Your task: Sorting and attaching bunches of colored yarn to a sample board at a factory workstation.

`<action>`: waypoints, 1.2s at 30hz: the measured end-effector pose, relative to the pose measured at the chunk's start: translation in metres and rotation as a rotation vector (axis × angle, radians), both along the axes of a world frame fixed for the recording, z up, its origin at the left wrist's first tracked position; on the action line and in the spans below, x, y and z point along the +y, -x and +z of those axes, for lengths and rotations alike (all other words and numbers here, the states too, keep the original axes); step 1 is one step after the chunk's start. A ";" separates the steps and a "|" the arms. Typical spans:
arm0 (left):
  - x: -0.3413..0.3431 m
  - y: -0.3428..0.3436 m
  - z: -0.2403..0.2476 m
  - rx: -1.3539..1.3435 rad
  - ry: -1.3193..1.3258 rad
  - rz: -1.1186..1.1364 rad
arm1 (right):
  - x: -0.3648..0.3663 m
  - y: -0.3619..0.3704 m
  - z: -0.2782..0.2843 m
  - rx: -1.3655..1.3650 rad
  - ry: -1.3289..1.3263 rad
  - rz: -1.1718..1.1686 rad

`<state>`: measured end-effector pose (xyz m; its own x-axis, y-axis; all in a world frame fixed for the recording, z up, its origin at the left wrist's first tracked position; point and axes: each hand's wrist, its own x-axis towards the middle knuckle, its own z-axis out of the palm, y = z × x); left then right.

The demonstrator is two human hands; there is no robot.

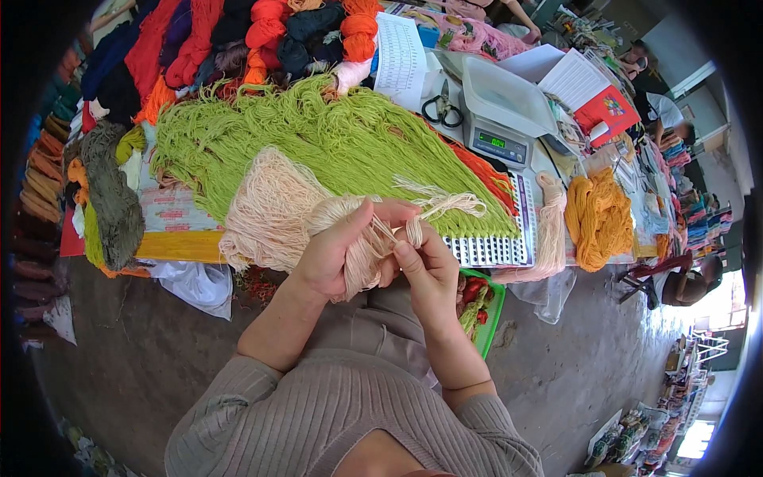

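Your 2 hands sit close together, left hand (332,253) clasped around the pale peach skein (270,208), right hand (429,266) pinching strands at its end, before the lime-green yarn (342,139). Expect it light, soft, easily snagged; grip the gathered bundle, not single threads.

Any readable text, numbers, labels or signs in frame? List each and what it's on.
Locations only; I don't copy out print or numbers.
Scale display: lit green digits.
Left sheet: printed table, entries too small to read.
Right sheet: lines of print, too small to read.
Table cover: red print, too blurred to read.
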<state>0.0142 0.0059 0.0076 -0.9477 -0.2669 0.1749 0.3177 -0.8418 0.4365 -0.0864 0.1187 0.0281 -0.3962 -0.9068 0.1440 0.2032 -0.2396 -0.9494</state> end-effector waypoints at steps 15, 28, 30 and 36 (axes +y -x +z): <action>-0.002 -0.004 0.018 -0.270 -0.058 0.273 | 0.011 0.010 0.003 -0.196 -0.203 0.215; -0.004 0.001 0.013 0.156 0.011 -0.013 | 0.009 0.072 0.001 -0.600 0.039 -0.135; 0.000 0.003 0.019 0.129 -0.008 -0.037 | 0.004 0.070 0.006 -0.555 0.057 -0.110; 0.010 0.008 0.021 0.110 0.217 0.136 | 0.003 0.055 0.035 -0.217 -0.147 -0.036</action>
<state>0.0060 0.0158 0.0286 -0.8779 -0.3357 0.3415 0.4769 -0.6784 0.5589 -0.1411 0.1220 0.0632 -0.4362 -0.8963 -0.0804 0.3999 -0.1130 -0.9095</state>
